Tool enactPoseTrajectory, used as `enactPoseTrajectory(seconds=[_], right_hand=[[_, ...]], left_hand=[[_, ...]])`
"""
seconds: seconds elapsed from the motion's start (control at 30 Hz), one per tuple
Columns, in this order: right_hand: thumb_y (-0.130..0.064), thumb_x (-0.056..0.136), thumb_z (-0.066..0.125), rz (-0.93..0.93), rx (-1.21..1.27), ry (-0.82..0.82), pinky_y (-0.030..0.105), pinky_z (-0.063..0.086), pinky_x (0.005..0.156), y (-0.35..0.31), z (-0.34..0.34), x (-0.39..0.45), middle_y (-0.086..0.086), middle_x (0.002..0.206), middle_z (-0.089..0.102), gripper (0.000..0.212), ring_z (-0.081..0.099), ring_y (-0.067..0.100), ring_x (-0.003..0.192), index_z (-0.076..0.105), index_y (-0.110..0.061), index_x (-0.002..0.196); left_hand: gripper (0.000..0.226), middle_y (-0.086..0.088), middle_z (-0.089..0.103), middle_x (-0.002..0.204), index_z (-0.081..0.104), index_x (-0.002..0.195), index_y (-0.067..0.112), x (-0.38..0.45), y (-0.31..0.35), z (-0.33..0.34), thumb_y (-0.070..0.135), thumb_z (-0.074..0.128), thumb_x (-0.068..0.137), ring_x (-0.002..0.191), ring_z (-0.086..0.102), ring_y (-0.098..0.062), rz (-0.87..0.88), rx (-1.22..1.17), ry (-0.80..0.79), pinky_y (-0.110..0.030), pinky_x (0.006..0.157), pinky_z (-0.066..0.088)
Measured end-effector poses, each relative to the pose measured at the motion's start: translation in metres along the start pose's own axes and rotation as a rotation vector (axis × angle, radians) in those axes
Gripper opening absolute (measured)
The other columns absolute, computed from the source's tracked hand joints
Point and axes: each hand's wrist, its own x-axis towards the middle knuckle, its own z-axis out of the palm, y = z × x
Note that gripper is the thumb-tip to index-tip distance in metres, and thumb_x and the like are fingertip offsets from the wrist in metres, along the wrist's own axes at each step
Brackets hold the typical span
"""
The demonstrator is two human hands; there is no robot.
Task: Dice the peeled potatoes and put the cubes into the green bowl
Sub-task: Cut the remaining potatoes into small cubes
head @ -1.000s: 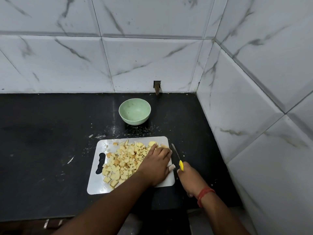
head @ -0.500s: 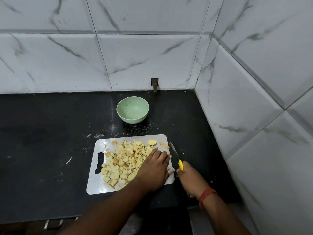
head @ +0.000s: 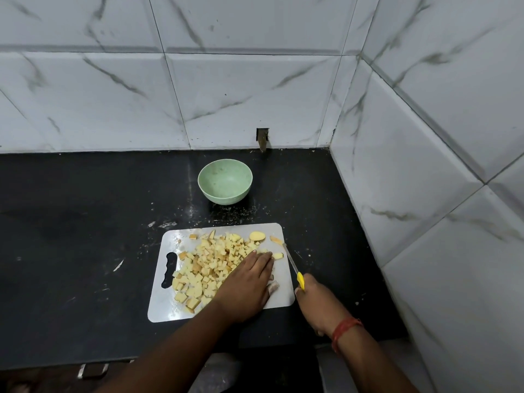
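Observation:
A pile of yellow potato cubes (head: 211, 263) lies on the white cutting board (head: 167, 306). My left hand (head: 248, 282) lies flat on the board with straight fingers against the right side of the pile. A rounded potato end piece (head: 257, 236) and two small bits sit near the board's far right corner. My right hand (head: 319, 300) grips the yellow handle of a knife (head: 292, 263), its blade lying along the board's right edge. The green bowl (head: 224, 181) stands empty behind the board.
The black countertop (head: 71, 236) stretches to the left, with small scraps scattered on it. White marble-look tiled walls close off the back and the right side. A small rusty stub (head: 262, 140) sticks out of the back wall behind the bowl.
My left hand has slid leftward on the board, pushing the cubes together. The knife and right hand stay at the board's right edge.

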Motion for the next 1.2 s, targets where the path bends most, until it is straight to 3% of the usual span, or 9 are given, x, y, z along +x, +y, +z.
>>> enactPoseTrajectory(seconds=[0.13,0.27,0.5,0.63,0.77,0.87,1.0,1.2], right_hand=[[-0.024,0.102,0.037,-0.018,-0.109,0.008,0.029,0.043,0.068,0.0,0.005,-0.002,0.008,0.096,0.059,0.018,0.061,0.025,0.088,0.043,-0.011,0.112],[-0.021,0.102,0.036,0.002,-0.179,0.0,0.03,0.043,0.073,-0.001,0.01,0.0,0.013,0.108,0.062,0.022,0.061,0.025,0.094,0.042,-0.009,0.12],[-0.013,0.1,0.036,0.004,-0.223,0.008,0.029,0.039,0.071,-0.007,0.013,0.006,0.016,0.114,0.061,0.027,0.056,0.024,0.086,0.039,-0.007,0.126],[-0.012,0.099,0.038,0.022,-0.262,-0.024,0.029,0.041,0.073,-0.009,0.019,0.013,0.016,0.116,0.06,0.031,0.061,0.029,0.101,0.037,-0.006,0.13],[-0.01,0.099,0.039,0.013,-0.31,-0.045,0.024,0.036,0.059,0.002,0.028,0.006,0.014,0.108,0.061,0.031,0.062,0.025,0.093,0.036,-0.005,0.129],[-0.011,0.101,0.036,-0.019,-0.219,-0.078,0.026,0.04,0.072,0.013,0.026,-0.004,0.015,0.112,0.06,0.025,0.061,0.03,0.102,0.039,-0.004,0.125],[-0.015,0.1,0.037,-0.023,-0.159,0.004,0.029,0.041,0.07,0.008,0.018,-0.006,0.011,0.101,0.061,0.003,0.062,0.026,0.093,0.038,-0.015,0.103],[-0.013,0.099,0.037,-0.03,-0.201,-0.03,0.028,0.039,0.073,-0.008,0.024,0.015,0.015,0.115,0.062,0.022,0.062,0.027,0.1,0.042,-0.009,0.12]], left_hand=[[0.061,-0.011,0.055,0.147,0.059,0.141,0.006,-0.004,-0.001,0.002,0.05,0.036,0.106,0.137,0.048,-0.027,0.003,-0.011,0.028,-0.041,0.124,0.021],[0.061,-0.009,0.053,0.149,0.055,0.146,0.007,-0.004,-0.002,0.004,0.05,0.035,0.107,0.14,0.043,-0.028,-0.01,-0.025,-0.002,-0.044,0.124,0.018],[0.059,-0.007,0.051,0.152,0.053,0.147,0.01,-0.005,-0.002,0.003,0.05,0.036,0.107,0.143,0.041,-0.027,-0.031,-0.058,0.017,-0.046,0.123,0.018],[0.059,-0.008,0.051,0.152,0.053,0.148,0.01,-0.005,-0.002,0.005,0.05,0.035,0.107,0.144,0.04,-0.026,-0.042,-0.066,-0.002,-0.044,0.123,0.019],[0.06,-0.007,0.05,0.153,0.05,0.15,0.01,-0.004,-0.001,0.007,0.049,0.032,0.108,0.145,0.039,-0.027,-0.057,-0.066,-0.043,-0.044,0.124,0.018],[0.06,-0.006,0.049,0.155,0.048,0.152,0.011,-0.005,-0.001,0.008,0.049,0.032,0.108,0.146,0.037,-0.027,-0.058,-0.066,-0.049,-0.045,0.124,0.018],[0.06,-0.006,0.048,0.155,0.046,0.153,0.011,-0.006,-0.001,0.006,0.049,0.032,0.109,0.146,0.037,-0.026,-0.051,-0.064,-0.034,-0.046,0.124,0.02],[0.061,-0.008,0.05,0.154,0.048,0.151,0.01,-0.005,0.0,0.004,0.05,0.033,0.108,0.145,0.039,-0.026,-0.052,-0.057,-0.037,-0.046,0.123,0.022]])
